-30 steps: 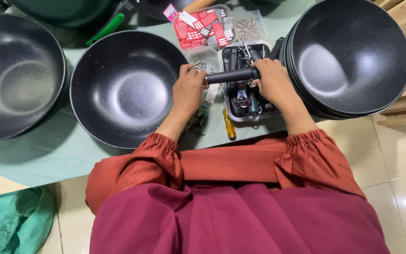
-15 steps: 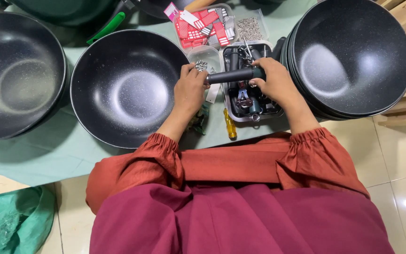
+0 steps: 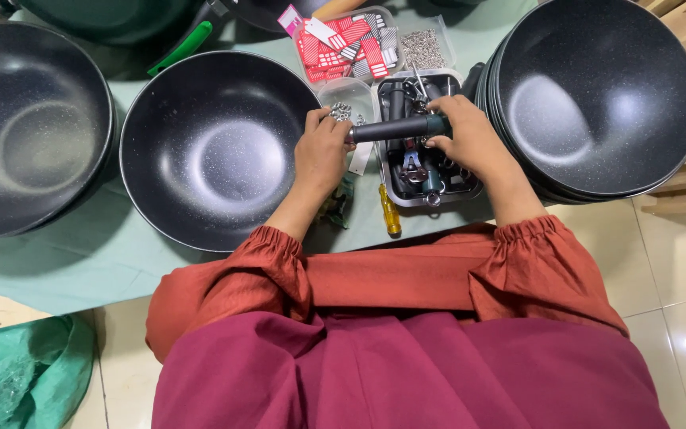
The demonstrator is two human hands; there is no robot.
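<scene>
A black speckled wok (image 3: 216,151) lies on the green table cover in front of me. A black pan handle (image 3: 395,129) is held level against the wok's right rim. My left hand (image 3: 321,152) grips the wok's rim where the handle meets it. My right hand (image 3: 470,139) is closed around the handle's outer end, above a metal tray of tools (image 3: 470,189). Both of my sleeves are orange.
A stack of black woks (image 3: 601,95) stands at the right, another wok (image 3: 29,127) at the left. A clear box of red tags (image 3: 343,44), a small tub of screws (image 3: 424,49) and a yellow-handled screwdriver (image 3: 390,213) lie near the tray. Green cloth (image 3: 25,373) lies on the floor.
Both hands have stayed on the handle and rim with only slight shifts; the handle stays against the wok.
</scene>
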